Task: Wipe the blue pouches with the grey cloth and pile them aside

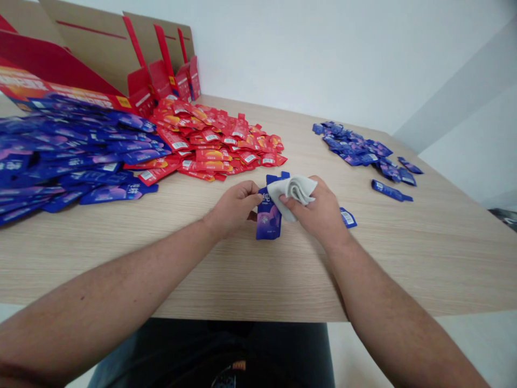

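Observation:
Between my hands, just over the table, is a dark blue sachet (pixel 269 223) with purple artwork and pale lettering, its narrow tab pointing away from me. My left hand (pixel 238 207) pinches its left edge between thumb and fingers. A folded whitish cloth (pixel 293 193) is bunched in my right hand (pixel 319 213), and it presses against the sachet's upper right side, covering part of it. Partly hidden behind my right hand, another blue sachet (pixel 348 217) with a white barcode label lies on the table.
A large heap of blue sachets (pixel 72 145) lies on the left, beside a heap of red sachets (pixel 218 143). Open red cardboard boxes (pixel 92 54) stand behind them. More blue sachets (pixel 359 148) lie at the back right, with a single one (pixel 391 191) nearer. The wooden table's (pixel 242 291) front edge is close to me.

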{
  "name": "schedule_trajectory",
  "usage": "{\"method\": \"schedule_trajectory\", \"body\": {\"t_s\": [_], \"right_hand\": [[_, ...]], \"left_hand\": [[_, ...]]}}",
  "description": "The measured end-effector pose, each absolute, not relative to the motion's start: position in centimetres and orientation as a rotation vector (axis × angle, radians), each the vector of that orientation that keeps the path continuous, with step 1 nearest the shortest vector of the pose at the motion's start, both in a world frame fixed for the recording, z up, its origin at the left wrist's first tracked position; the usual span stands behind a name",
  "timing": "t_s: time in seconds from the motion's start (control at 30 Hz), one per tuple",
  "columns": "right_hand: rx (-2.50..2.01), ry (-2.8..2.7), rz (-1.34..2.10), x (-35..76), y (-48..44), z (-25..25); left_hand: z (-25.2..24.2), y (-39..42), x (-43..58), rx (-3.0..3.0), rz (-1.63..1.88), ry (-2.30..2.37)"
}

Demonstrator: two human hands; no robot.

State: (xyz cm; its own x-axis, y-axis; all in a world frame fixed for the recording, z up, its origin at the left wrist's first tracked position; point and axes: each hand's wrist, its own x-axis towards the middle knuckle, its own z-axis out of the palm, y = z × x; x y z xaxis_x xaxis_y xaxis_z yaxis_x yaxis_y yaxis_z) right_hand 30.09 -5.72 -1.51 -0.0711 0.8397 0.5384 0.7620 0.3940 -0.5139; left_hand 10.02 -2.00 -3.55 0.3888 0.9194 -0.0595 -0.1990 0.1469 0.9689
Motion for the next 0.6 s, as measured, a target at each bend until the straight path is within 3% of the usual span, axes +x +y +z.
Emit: {"method": "schedule_trajectory", "body": {"t_s": [0.6], "right_hand": [[-1.398,-1.841,0.307,30.02,-5.38,-2.17]], "left_hand": [[-3.10,-2.16,9.63,1.169,0.958,0.741]]}}
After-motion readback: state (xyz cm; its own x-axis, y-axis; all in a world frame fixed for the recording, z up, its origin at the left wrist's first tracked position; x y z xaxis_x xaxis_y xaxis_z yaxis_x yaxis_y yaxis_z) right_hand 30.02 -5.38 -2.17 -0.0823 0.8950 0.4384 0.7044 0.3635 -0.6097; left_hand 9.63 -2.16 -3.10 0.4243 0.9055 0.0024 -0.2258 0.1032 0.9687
